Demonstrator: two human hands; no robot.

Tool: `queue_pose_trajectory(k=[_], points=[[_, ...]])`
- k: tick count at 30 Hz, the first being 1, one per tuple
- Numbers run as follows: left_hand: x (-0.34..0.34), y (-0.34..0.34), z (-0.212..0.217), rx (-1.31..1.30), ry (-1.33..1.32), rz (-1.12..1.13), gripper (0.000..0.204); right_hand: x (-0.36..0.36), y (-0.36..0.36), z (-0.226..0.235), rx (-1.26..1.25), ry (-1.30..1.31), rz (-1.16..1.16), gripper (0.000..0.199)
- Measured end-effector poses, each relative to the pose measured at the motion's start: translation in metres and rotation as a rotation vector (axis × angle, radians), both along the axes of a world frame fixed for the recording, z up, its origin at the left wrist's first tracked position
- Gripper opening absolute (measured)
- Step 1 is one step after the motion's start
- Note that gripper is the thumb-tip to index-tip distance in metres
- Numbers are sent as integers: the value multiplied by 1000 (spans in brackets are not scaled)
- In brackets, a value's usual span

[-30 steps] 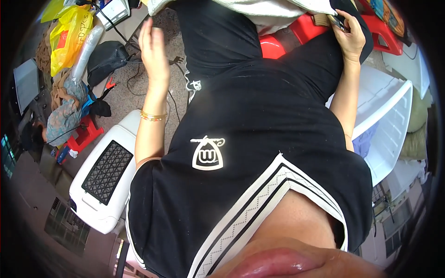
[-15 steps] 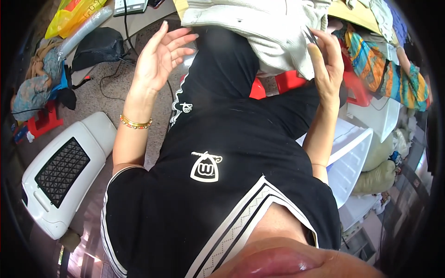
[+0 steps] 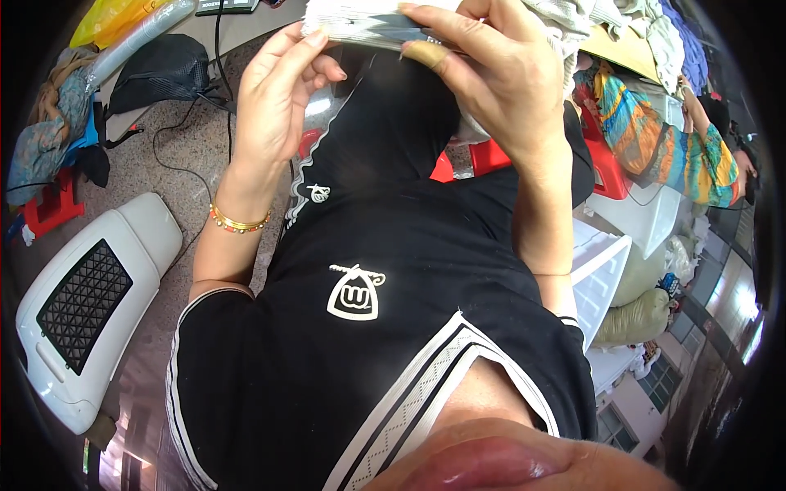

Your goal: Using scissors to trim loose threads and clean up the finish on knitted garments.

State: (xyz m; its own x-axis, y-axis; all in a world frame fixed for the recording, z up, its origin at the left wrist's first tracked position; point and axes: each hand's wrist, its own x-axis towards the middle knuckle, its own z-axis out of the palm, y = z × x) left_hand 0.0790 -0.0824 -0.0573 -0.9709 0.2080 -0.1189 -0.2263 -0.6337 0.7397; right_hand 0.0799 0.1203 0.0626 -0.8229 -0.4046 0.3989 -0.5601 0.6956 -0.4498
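An off-white ribbed knit garment (image 3: 348, 18) lies across the top edge, above my lap. My left hand (image 3: 282, 86) pinches its edge between thumb and forefinger, the other fingers loosely curled. My right hand (image 3: 508, 82) is closed on a small pair of thread snips (image 3: 391, 31). Their grey pointed blades reach left along the knit, close to its lower edge. Most of their handle is hidden in my fingers. A tan covering wraps the tip of my right thumb. More of the knit bunches behind my right hand.
At left stand a white chair-like piece with a black mesh panel (image 3: 86, 307) and a table with a black bag (image 3: 160, 74). Red stools (image 3: 491, 155) show beyond my legs. At right are white plastic bins (image 3: 602, 270) and another person in a colourful patterned sleeve (image 3: 639, 139).
My left hand has gone from open to pinching the garment's edge. My right hand has moved left and nearer with the snips, bringing them against the knit.
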Motion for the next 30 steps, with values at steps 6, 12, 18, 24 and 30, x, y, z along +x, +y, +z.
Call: queue_pose_trajectory(k=[6, 12, 18, 24, 30], points=[[8, 5, 24, -160, 162, 109, 27, 5, -9, 9, -26, 0, -22, 32], [10, 7, 31, -178, 188, 114, 27, 6, -9, 8, 0, 63, -18, 33], [10, 8, 32, -155, 177, 112, 27, 5, -7, 5, -11, 86, -2, 32], [9, 11, 33, -93, 170, 101, 27, 7, -3, 7, -51, 56, -15, 32], [12, 10, 30, -179, 194, 109, 27, 8, -4, 4, -48, 81, -16, 31]])
